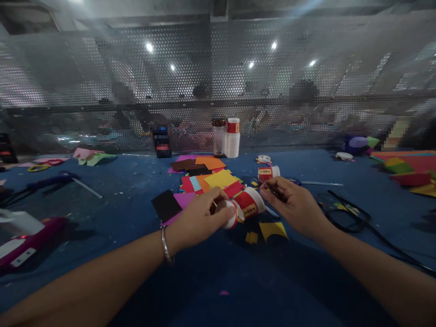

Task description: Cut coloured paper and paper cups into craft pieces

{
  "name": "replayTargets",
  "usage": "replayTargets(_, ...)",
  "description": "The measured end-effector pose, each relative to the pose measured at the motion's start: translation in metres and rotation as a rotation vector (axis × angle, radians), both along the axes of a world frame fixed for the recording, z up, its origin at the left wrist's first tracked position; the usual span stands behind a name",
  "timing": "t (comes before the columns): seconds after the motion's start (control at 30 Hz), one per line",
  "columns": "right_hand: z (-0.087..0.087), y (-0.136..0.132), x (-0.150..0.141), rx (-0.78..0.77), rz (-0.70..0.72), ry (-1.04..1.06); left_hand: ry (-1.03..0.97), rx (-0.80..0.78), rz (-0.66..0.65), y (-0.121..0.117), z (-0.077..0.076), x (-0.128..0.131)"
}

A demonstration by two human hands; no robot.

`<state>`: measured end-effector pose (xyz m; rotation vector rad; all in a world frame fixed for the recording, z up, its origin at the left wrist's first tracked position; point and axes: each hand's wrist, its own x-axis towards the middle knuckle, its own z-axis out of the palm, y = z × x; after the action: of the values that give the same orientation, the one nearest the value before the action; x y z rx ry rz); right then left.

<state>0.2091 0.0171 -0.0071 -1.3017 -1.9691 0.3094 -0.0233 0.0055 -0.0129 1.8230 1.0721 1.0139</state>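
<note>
My left hand (213, 210), a silver bracelet at its wrist, is closed on a small red-and-white paper cup piece (232, 215). Just beyond it, a red-and-white paper cup (250, 203) lies on its side. My right hand (289, 200) pinches a thin dark tool (274, 189) whose kind I cannot make out; its tip points toward the left. Behind that hand is another paper cup (268, 172). Below and between the hands lie a yellow paper piece (273, 230) with a curved edge and some small yellow scraps (251, 237).
Coloured paper sheets (221, 179) lie ahead on the blue table (204, 281). A jar (218, 138) and stacked paper cups (233, 143) stand behind. A magenta device (41, 238) is at left; a black cable (369, 227) loops at right. A perforated metal screen (190, 72) closes the back.
</note>
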Motion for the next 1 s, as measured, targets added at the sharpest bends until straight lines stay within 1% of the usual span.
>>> replayTargets(0.07, 0.000, 0.002, 0.001, -0.026, -0.010, -0.009, 0.258, 0.140, -0.013, -0.002, 0.001, -0.004)
replayTargets(0.1, -0.001, 0.002, 0.001, -0.034, -0.015, -0.012, 0.365, 0.183, -0.014, -0.002, 0.002, -0.005)
replayTargets(0.17, -0.001, 0.003, 0.001, -0.035, -0.021, -0.024, 0.546, 0.204, -0.011, -0.003, 0.002, -0.006)
replayTargets(0.23, -0.003, 0.005, 0.000, -0.049, -0.013, -0.040, 0.678, 0.197, 0.008, -0.003, 0.003, -0.006)
replayTargets(0.3, -0.003, 0.006, 0.000, -0.074, 0.007, -0.040, 0.714, 0.209, 0.040, -0.001, 0.003, -0.005)
replayTargets(0.43, 0.001, 0.003, -0.003, -0.112, 0.063, 0.036, 0.602, 0.244, 0.084, 0.002, -0.002, -0.001)
replayTargets(0.53, 0.006, -0.002, -0.007, -0.188, 0.103, 0.158, 0.473, 0.229, 0.082, 0.003, -0.006, 0.005)
replayTargets(0.6, 0.007, -0.005, -0.009, -0.253, 0.117, 0.264, 0.335, 0.143, 0.073, 0.002, -0.006, 0.011)
replayTargets(0.73, 0.004, -0.006, -0.012, -0.332, 0.102, 0.440, -0.029, -0.055, -0.009, -0.001, -0.004, 0.020)
replayTargets(0.83, 0.001, -0.005, -0.014, -0.341, 0.096, 0.472, -0.167, -0.134, -0.024, -0.002, -0.002, 0.023)
replayTargets(0.93, -0.001, -0.006, -0.019, -0.327, 0.113, 0.462, -0.214, -0.130, 0.011, -0.001, -0.002, 0.024)
replayTargets(1.0, -0.001, -0.007, -0.022, -0.299, 0.131, 0.412, -0.235, -0.120, 0.036, -0.001, -0.002, 0.024)
